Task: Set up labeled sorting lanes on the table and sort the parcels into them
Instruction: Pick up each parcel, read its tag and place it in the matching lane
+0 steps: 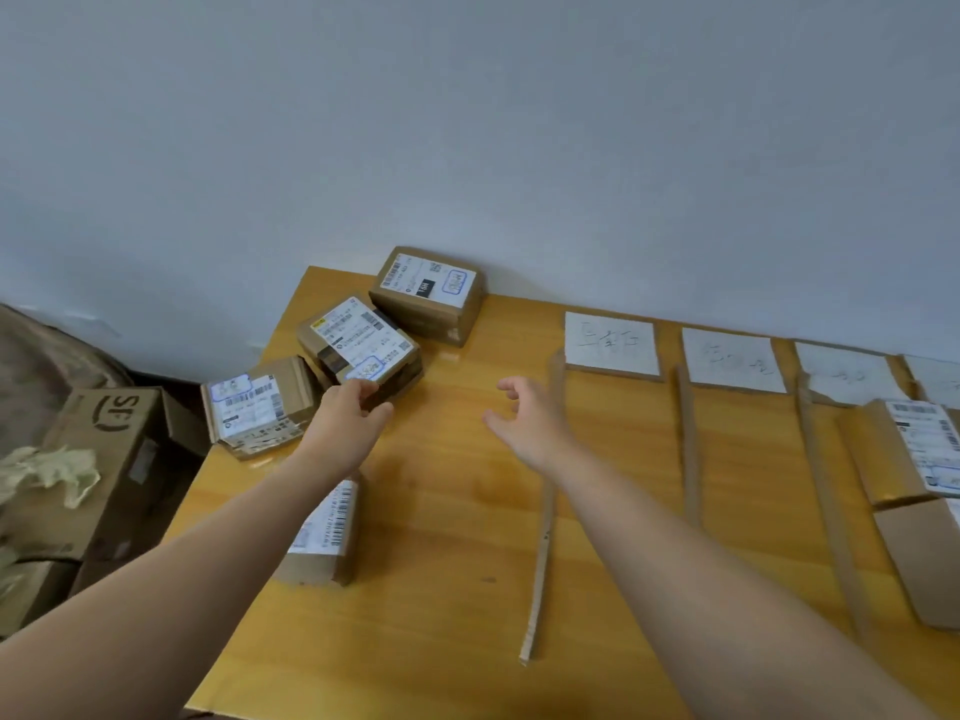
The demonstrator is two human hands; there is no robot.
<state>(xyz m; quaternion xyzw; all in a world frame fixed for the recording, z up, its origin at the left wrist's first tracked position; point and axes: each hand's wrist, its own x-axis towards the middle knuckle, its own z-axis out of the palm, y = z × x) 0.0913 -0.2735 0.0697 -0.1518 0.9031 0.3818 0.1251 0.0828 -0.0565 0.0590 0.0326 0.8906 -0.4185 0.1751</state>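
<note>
Four unsorted parcels lie on the table [441, 589], all to the left of the first divider strip [543, 537], which serves as the reference here. The middle parcel [361, 340] sits left of the strip's far end. The far parcel [428, 293] is beyond it by the wall, the edge parcel [257, 407] is further left at the table's rim, and the near parcel [324, 532] lies left of the strip's middle.

Right of the strip, white label cards [610, 345] sit at the far ends of the lanes. Judged purpose: each lane stays free for parcels and its heading stays readable. Their writing is too faint to read. One sorted parcel [904, 454] lies well right of the strip. The lanes appear set up and sorting only just begun.

The left hand [348, 418] reaches out on a straight arm. Its fingers curl over the middle parcel's near corner and the thumb is on the side, a grasp likely meant to lift the parcel and read its label. The right hand [530, 423] hovers just left of the strip with loosely curled fingers, grasping nothing. It is probably ready to take the parcel's other side.
</note>
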